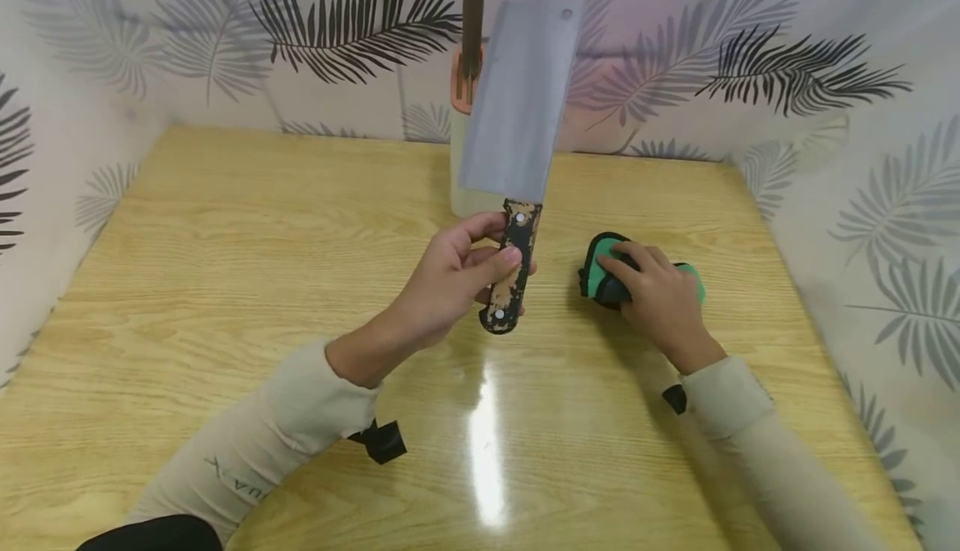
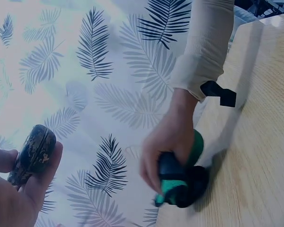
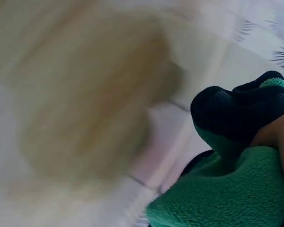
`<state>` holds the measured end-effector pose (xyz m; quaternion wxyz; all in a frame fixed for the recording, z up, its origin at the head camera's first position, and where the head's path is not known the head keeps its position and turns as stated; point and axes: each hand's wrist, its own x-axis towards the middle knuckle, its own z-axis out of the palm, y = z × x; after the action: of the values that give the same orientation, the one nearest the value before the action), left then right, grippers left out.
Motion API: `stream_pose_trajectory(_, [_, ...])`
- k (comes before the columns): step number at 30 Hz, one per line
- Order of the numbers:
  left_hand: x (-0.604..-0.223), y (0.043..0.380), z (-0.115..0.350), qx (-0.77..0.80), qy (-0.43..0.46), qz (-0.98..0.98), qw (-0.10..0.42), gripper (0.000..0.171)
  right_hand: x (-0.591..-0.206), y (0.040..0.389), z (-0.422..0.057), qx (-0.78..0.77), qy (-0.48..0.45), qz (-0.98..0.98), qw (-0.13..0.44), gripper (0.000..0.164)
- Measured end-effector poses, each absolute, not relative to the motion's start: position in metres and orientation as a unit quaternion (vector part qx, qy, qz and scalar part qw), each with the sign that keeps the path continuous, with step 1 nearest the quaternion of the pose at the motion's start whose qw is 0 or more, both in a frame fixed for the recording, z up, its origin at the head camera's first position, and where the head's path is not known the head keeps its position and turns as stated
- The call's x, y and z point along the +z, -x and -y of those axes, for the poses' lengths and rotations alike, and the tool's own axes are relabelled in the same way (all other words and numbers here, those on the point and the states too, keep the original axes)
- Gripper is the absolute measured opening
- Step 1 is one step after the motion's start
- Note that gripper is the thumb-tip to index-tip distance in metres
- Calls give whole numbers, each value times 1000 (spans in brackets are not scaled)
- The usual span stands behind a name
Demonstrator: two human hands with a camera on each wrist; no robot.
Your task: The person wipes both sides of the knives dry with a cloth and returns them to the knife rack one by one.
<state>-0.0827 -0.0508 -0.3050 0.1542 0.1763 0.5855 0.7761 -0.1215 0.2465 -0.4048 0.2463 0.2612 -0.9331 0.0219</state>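
Note:
In the head view my left hand (image 1: pixel 442 284) holds a cleaver (image 1: pixel 525 101) upright by its worn black-and-tan handle, thumb across the front. The broad grey blade points up, with a small hole at its top corner. My right hand (image 1: pixel 663 301) grips a bunched green cloth (image 1: pixel 603 259) with black edging, just above or on the table, to the right of the cleaver. The right wrist view shows the fluffy green cloth (image 3: pixel 222 194) folded, with dark parts. In the left wrist view only the cleaver's handle (image 2: pixel 33 153) shows; the blade is out of sight.
Behind the cleaver stands a pale knife holder (image 1: pixel 467 198) with an orange top, partly hidden; a brown handle (image 1: pixel 472 17) sticks up from it. The wooden table (image 1: pixel 225 242) ends at a leaf-patterned curtain (image 1: pixel 360 26) behind and at the sides.

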Motion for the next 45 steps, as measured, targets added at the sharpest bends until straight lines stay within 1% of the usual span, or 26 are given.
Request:
stream_pose_trajectory(7, [-303, 79, 50, 766, -177, -593, 174, 41, -412, 126, -257, 34, -265, 952, 151, 55])
stream_pose_trajectory(10, [-304, 79, 51, 760, -180, -597, 185, 40, -409, 126, -259, 38, -258, 960, 97, 52])
stream_pose_trajectory(12, [-304, 80, 51, 758, -180, -594, 199, 39, -405, 126, -260, 37, -256, 964, 56, 51])
stream_pose_trajectory(15, [-304, 80, 50, 759, -178, -586, 222, 39, -393, 129, -260, 27, -252, 967, -6, 54])
stream_pose_trajectory(17, [-304, 80, 50, 761, -177, -579, 232, 38, -380, 133, -259, 21, -254, 967, -29, 58])
stream_pose_trajectory(19, [-304, 80, 51, 763, -182, -575, 234, 39, -364, 140, -256, 24, -250, 967, -32, 61])
stream_pose_trajectory(21, [-303, 79, 52, 764, -187, -571, 234, 42, -345, 150, -253, 41, -242, 969, -18, 60])
stream_pose_trajectory(25, [-300, 78, 53, 767, -190, -568, 233, 51, -313, 179, -243, 112, -219, 969, 25, 51])
stream_pose_trajectory(28, [-299, 77, 54, 771, -191, -559, 238, 57, -298, 204, -235, 178, -211, 960, 47, 46])
stream_pose_trajectory(30, [-299, 77, 54, 774, -194, -551, 244, 61, -293, 218, -229, 210, -204, 954, 56, 46])
stream_pose_trajectory(34, [-299, 77, 56, 773, -197, -545, 256, 68, -289, 239, -212, 245, -196, 948, 56, 50])
stream_pose_trajectory(38, [-298, 76, 57, 768, -197, -552, 257, 68, -283, 255, -196, 276, -195, 940, 40, 53])
stream_pose_trajectory(45, [-294, 76, 56, 765, -204, -551, 263, 64, -271, 276, -184, 298, -215, 930, 26, 37])
